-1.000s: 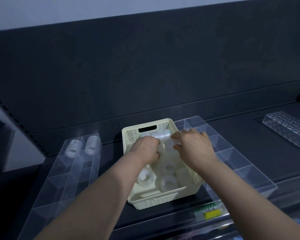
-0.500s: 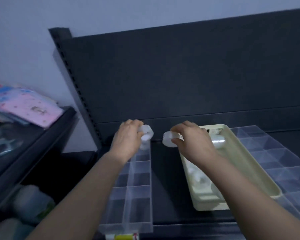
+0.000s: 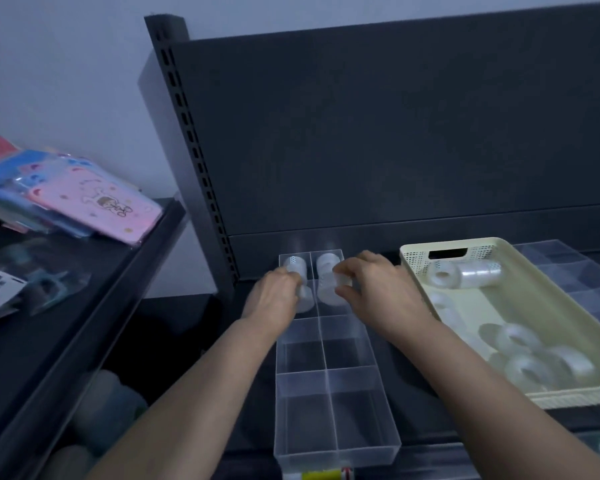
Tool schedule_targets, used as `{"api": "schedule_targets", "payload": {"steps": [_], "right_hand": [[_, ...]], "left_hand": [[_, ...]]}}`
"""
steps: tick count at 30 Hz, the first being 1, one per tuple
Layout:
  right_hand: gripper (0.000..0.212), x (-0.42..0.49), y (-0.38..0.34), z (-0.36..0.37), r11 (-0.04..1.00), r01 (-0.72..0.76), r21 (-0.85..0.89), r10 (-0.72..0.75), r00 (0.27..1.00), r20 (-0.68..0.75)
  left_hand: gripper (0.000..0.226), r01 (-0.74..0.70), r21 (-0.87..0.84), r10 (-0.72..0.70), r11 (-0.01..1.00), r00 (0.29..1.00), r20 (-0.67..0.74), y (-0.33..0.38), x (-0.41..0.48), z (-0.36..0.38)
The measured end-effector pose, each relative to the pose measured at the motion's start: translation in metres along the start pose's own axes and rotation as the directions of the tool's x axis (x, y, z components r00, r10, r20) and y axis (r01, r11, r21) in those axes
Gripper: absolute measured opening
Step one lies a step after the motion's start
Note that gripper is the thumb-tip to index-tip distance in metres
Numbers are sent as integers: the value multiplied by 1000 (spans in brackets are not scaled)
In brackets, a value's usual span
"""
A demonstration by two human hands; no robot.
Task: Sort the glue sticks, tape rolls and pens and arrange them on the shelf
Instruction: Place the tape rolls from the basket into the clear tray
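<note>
Since a moment ago, your hands have come down from above the clear divider tray (image 3: 329, 393) and now reach into it, each with a clear tape roll. Your left hand (image 3: 274, 296) is curled around a tape roll (image 3: 303, 299) in the second box of the left row. Your right hand (image 3: 378, 292) pinches another tape roll (image 3: 342, 280) with its fingertips (image 3: 340, 270) over the second box of the right row, where one more roll (image 3: 328, 294) sits just under it. Two rolls already stand in the back boxes, one on the left (image 3: 294, 263) and one on the right (image 3: 326, 259). The front boxes of the tray hold nothing. Just to the right sits the cream basket (image 3: 565, 296), with more tape rolls (image 3: 534, 358) lying in it, some at the back and a bunch near the front. The tray and basket both rest on the dark shelf (image 3: 395, 382). Off to the left, on another shelf, lie pink and blue packets (image 3: 94, 199).
</note>
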State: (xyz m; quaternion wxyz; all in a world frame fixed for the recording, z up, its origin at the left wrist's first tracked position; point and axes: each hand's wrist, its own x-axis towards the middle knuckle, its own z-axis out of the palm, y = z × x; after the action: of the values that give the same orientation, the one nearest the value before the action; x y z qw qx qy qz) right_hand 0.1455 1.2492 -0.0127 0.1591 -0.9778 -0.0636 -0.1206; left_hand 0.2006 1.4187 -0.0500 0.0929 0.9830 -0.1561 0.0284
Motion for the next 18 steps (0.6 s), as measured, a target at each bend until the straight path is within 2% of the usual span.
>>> {"api": "schedule_targets", "payload": {"steps": [5,12,18], "right_hand": [[29,7,-16,6,1000,27,0,-27,1000,15],[35,28,-41,33,988,112,-110,-91,980,176],[32,33,-41,52,979,109,-172,-70,973,218]], "left_hand": [[29,42,-151,-53,988,996,-68,-12,-3,-15],[31,98,-147,-113,984,989,-96,-29,-13,-32],[29,106,-170,-126,980,986,-110,-29,-17,-34]]}}
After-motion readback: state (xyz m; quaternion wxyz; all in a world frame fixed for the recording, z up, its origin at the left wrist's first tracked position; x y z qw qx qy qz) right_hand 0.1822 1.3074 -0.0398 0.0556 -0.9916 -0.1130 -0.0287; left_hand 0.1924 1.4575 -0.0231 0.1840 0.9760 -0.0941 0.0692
